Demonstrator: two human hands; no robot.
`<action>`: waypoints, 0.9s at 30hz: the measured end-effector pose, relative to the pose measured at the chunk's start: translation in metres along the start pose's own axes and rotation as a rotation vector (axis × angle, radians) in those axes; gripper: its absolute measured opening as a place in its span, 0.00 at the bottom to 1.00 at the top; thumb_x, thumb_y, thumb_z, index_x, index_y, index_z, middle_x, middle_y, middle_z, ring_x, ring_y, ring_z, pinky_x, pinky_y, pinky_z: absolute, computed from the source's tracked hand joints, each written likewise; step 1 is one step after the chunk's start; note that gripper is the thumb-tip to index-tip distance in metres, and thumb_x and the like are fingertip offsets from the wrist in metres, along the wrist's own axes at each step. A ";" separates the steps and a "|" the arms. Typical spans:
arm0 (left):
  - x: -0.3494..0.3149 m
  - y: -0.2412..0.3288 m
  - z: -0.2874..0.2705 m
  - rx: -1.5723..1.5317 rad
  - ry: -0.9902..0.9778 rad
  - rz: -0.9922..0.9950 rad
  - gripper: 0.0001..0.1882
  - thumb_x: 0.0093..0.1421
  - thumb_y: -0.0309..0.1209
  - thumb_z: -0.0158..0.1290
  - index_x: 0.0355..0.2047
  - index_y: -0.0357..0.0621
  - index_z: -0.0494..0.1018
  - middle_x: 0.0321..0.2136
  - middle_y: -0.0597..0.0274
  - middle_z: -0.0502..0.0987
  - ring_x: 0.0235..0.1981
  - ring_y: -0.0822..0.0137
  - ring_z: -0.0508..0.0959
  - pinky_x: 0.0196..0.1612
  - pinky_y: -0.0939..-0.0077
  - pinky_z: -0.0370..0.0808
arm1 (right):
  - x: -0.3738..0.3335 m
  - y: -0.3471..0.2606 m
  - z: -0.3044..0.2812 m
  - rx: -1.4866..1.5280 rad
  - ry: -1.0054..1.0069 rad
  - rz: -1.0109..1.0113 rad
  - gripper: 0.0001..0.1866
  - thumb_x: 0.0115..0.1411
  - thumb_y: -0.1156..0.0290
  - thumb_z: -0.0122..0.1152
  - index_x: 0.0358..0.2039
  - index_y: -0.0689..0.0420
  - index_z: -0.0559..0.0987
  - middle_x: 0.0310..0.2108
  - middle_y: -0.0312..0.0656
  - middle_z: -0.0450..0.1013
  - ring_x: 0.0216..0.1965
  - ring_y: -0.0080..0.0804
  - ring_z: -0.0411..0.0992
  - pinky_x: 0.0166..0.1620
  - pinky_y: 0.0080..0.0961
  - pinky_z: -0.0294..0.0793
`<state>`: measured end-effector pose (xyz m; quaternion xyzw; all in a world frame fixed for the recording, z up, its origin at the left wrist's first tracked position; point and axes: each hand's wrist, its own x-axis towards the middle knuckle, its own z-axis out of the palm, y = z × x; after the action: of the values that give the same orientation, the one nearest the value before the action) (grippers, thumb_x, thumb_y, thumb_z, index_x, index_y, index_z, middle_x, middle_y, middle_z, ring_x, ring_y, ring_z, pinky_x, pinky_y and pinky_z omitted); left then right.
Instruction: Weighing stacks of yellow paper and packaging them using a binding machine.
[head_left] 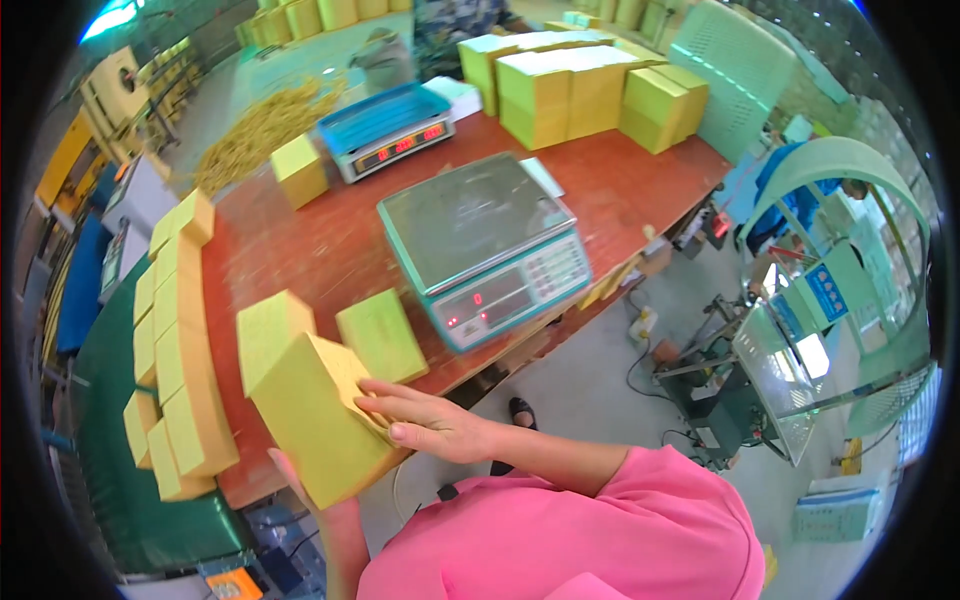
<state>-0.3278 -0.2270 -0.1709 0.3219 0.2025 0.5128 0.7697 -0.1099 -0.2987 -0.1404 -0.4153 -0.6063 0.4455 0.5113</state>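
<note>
A large yellow box (310, 410) is tilted at the near edge of the red-brown table (330, 245). My right hand (420, 420) lies flat on its right side, fingers spread. My left hand (300, 480) supports it from below, mostly hidden under the box. Right behind it stand two more yellow boxes, one upright (268, 330) and one lying flat (382, 335). A digital scale (480, 240) with an empty steel pan sits just right of them.
A row of yellow boxes (180, 330) runs along the table's left edge. A second scale with a blue tray (385, 125) and a lone box (300, 170) sit farther back. Stacked yellow boxes (580, 85) fill the far right corner. Machinery (760, 370) stands on the floor at right.
</note>
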 end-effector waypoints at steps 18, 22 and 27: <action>0.218 -0.193 0.205 -0.471 0.188 -0.437 0.36 0.68 0.58 0.31 0.59 0.39 0.63 0.55 0.52 0.71 0.55 0.57 0.73 0.55 0.59 0.73 | 0.092 -0.018 -0.328 -0.872 0.169 -0.146 0.23 0.58 0.62 0.60 0.54 0.54 0.75 0.58 0.50 0.67 0.62 0.53 0.61 0.62 0.43 0.61; 0.185 -0.127 0.170 0.236 -0.062 -0.704 0.29 0.67 0.49 0.45 0.56 0.35 0.67 0.50 0.46 0.76 0.54 0.55 0.74 0.53 0.62 0.75 | 0.080 -0.018 -0.318 -1.010 0.168 -0.174 0.26 0.51 0.67 0.66 0.52 0.57 0.76 0.58 0.51 0.67 0.62 0.54 0.61 0.61 0.44 0.61; 0.189 -0.017 0.087 2.086 0.646 0.215 0.46 0.51 0.55 0.60 0.63 0.40 0.59 0.62 0.40 0.61 0.64 0.46 0.60 0.63 0.51 0.59 | 0.078 -0.020 -0.305 -1.088 0.071 -0.145 0.28 0.51 0.69 0.65 0.54 0.56 0.74 0.61 0.50 0.64 0.65 0.51 0.57 0.64 0.45 0.55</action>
<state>-0.1867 -0.0832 -0.1173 0.6812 0.6998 0.2141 -0.0190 0.1810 -0.1940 -0.0769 -0.5917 -0.7585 0.0171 0.2726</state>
